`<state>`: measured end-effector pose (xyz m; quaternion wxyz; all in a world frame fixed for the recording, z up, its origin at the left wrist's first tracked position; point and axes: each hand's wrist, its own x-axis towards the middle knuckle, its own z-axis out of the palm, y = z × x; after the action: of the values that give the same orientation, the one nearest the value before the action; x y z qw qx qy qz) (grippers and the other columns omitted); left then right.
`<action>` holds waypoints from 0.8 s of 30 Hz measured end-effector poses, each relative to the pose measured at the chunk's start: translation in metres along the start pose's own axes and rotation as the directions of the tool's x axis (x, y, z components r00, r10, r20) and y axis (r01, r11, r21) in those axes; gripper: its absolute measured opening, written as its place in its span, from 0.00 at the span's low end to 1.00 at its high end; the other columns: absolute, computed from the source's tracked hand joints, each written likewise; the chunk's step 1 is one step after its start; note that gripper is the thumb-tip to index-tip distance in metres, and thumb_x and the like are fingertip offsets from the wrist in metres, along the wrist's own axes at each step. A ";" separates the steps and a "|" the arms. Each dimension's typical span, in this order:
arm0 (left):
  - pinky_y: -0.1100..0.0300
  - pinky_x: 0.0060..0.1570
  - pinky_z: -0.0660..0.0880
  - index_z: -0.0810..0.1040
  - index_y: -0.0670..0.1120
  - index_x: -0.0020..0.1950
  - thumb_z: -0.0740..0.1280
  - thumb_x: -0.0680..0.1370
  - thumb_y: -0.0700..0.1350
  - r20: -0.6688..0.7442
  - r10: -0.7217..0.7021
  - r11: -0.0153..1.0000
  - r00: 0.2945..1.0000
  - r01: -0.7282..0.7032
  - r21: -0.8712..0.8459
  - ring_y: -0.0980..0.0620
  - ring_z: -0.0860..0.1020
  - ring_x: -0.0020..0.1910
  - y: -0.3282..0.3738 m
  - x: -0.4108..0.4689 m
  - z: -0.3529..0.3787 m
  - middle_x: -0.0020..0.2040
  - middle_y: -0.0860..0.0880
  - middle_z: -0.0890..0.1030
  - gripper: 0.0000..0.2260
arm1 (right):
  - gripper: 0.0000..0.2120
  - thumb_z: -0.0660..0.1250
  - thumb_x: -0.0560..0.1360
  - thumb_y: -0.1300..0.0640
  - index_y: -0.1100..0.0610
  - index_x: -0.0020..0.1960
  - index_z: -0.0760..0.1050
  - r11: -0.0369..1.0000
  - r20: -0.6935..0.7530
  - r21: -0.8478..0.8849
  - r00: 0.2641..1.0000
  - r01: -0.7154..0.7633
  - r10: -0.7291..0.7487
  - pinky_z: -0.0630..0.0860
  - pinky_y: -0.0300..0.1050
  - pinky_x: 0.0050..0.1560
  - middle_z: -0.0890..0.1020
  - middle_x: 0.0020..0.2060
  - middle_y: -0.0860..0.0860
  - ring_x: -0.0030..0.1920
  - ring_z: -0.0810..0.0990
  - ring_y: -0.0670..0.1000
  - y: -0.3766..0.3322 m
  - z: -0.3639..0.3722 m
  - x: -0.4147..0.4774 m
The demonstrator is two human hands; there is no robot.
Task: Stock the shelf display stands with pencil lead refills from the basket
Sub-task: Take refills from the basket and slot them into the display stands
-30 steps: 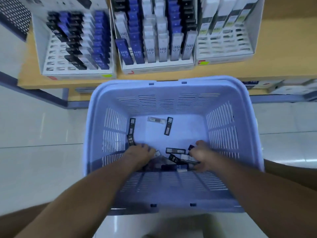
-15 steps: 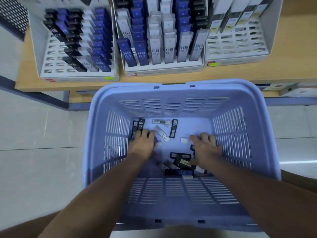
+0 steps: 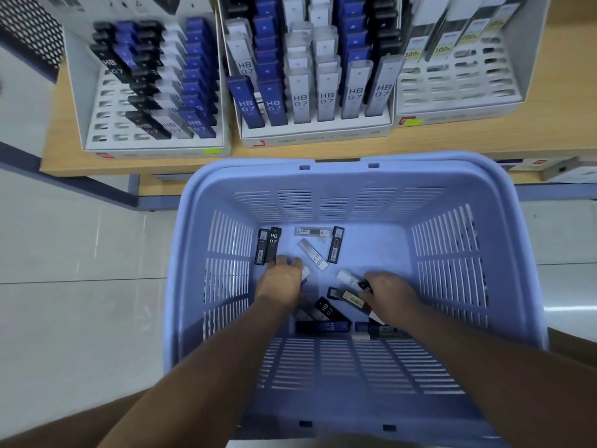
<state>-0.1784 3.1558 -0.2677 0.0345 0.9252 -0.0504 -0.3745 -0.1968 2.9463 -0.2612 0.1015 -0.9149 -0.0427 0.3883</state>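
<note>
Both hands have moved further up the basket [image 3: 336, 171] floor in the last second. The right hand [image 3: 387, 295] grip is closed on loose refills [image 3: 315, 253]; the left hand [image 3: 282, 281] grip cannot be told. Judged gathering only: display stands [image 3: 316, 137] not yet restocked.

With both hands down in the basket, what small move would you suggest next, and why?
Probably close the left hand on the two black refills at its fingertips: they lie side by side by the basket wall, while the right hand seems to grip other refills.
</note>
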 end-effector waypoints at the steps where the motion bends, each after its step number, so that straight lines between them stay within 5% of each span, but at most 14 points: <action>1: 0.54 0.51 0.72 0.68 0.44 0.62 0.70 0.73 0.45 -0.008 0.001 1.000 1.000 -0.001 -0.022 0.43 0.75 0.56 0.000 0.001 -0.001 0.58 0.43 0.75 0.20 | 0.15 0.60 0.81 0.49 0.58 0.60 0.73 0.998 -0.008 0.059 0.999 -0.034 0.035 0.72 0.46 0.53 0.79 0.57 0.56 0.58 0.77 0.56 -0.003 -0.002 0.000; 4: 0.55 0.45 0.73 0.73 0.45 0.51 0.66 0.76 0.48 -0.072 -0.039 0.989 0.997 0.029 -0.144 0.44 0.79 0.50 0.000 0.000 -0.005 0.49 0.44 0.81 0.09 | 0.13 0.59 0.82 0.52 0.60 0.59 0.71 0.923 0.049 0.360 0.990 -0.139 0.130 0.70 0.46 0.47 0.79 0.53 0.58 0.54 0.77 0.58 -0.015 -0.008 0.002; 7: 0.56 0.41 0.73 0.70 0.46 0.44 0.66 0.76 0.50 -0.077 -0.093 0.978 0.993 0.076 -0.192 0.43 0.79 0.47 0.002 -0.002 -0.008 0.46 0.44 0.81 0.09 | 0.06 0.57 0.83 0.57 0.58 0.49 0.69 0.625 0.173 0.741 0.969 -0.247 0.177 0.73 0.43 0.33 0.76 0.38 0.55 0.35 0.76 0.54 -0.030 -0.013 0.001; 9: 0.58 0.39 0.71 0.70 0.47 0.41 0.67 0.75 0.49 -0.025 -0.109 0.977 0.994 0.103 -0.185 0.45 0.79 0.46 0.006 -0.003 -0.008 0.44 0.45 0.80 0.09 | 0.07 0.57 0.82 0.59 0.56 0.44 0.67 0.454 0.250 0.834 0.949 -0.312 0.193 0.66 0.40 0.26 0.72 0.32 0.53 0.29 0.68 0.50 -0.040 -0.016 -0.002; 11: 0.59 0.35 0.70 0.71 0.46 0.37 0.69 0.73 0.48 0.045 -0.130 0.947 0.990 0.138 -0.290 0.46 0.79 0.41 0.008 -0.005 -0.011 0.38 0.47 0.78 0.10 | 0.08 0.64 0.79 0.57 0.55 0.43 0.68 0.393 0.262 0.860 0.942 -0.326 0.209 0.60 0.38 0.23 0.71 0.30 0.52 0.25 0.65 0.47 -0.046 -0.020 -0.005; 12: 0.58 0.33 0.72 0.73 0.45 0.35 0.71 0.71 0.47 0.100 -0.135 0.868 0.986 0.167 -0.469 0.48 0.78 0.37 0.009 -0.005 -0.014 0.34 0.48 0.77 0.10 | 0.10 0.68 0.77 0.55 0.55 0.42 0.69 0.374 0.254 0.869 0.941 -0.324 0.225 0.59 0.36 0.22 0.71 0.28 0.51 0.22 0.65 0.46 -0.047 -0.022 -0.006; 14: 0.59 0.32 0.76 0.79 0.42 0.38 0.74 0.70 0.43 0.228 -0.088 0.509 0.970 0.240 -0.826 0.51 0.77 0.32 0.012 -0.013 -0.027 0.33 0.48 0.78 0.06 | 0.14 0.74 0.73 0.48 0.55 0.39 0.72 0.302 0.250 0.899 0.939 -0.316 0.237 0.57 0.36 0.20 0.72 0.25 0.50 0.19 0.63 0.45 -0.050 -0.030 -0.011; 16: 0.62 0.32 0.75 0.81 0.38 0.48 0.74 0.71 0.40 0.255 -0.025 0.171 0.967 0.256 -0.952 0.53 0.77 0.33 0.018 -0.026 -0.046 0.36 0.46 0.80 0.08 | 0.17 0.75 0.69 0.41 0.54 0.42 0.76 0.219 0.271 0.925 0.944 -0.310 0.191 0.58 0.37 0.22 0.72 0.25 0.49 0.22 0.63 0.45 -0.053 -0.042 -0.019; 18: 0.65 0.29 0.74 0.80 0.39 0.49 0.72 0.73 0.39 0.212 0.006 -0.031 0.977 0.212 -0.977 0.53 0.77 0.32 0.024 -0.040 -0.066 0.36 0.46 0.80 0.07 | 0.23 0.72 0.68 0.36 0.55 0.48 0.79 0.125 0.293 0.944 0.950 -0.305 0.107 0.60 0.37 0.23 0.74 0.29 0.49 0.26 0.65 0.45 -0.060 -0.057 -0.028; 21: 0.65 0.26 0.72 0.78 0.42 0.42 0.71 0.75 0.42 0.121 -0.029 -0.135 0.992 0.116 -0.984 0.54 0.75 0.28 0.038 -0.059 -0.089 0.31 0.47 0.78 0.05 | 0.26 0.66 0.71 0.32 0.54 0.50 0.79 0.025 0.281 0.959 0.960 -0.281 0.002 0.59 0.37 0.24 0.76 0.31 0.49 0.28 0.68 0.46 -0.073 -0.081 -0.043; 24: 0.61 0.27 0.72 0.75 0.42 0.41 0.67 0.78 0.49 -0.010 -0.162 -0.002 0.987 -0.010 -1.000 0.51 0.74 0.26 0.052 -0.077 -0.106 0.29 0.46 0.77 0.11 | 0.25 0.60 0.75 0.32 0.54 0.48 0.77 0.037 0.192 0.980 0.981 -0.193 0.031 0.59 0.36 0.23 0.79 0.29 0.51 0.27 0.74 0.48 -0.088 -0.100 -0.062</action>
<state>-0.1631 3.1162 -0.1335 0.6602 0.6524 0.2808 -0.2445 -0.1678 3.0069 -0.1305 0.6708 -0.5673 0.3026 0.3697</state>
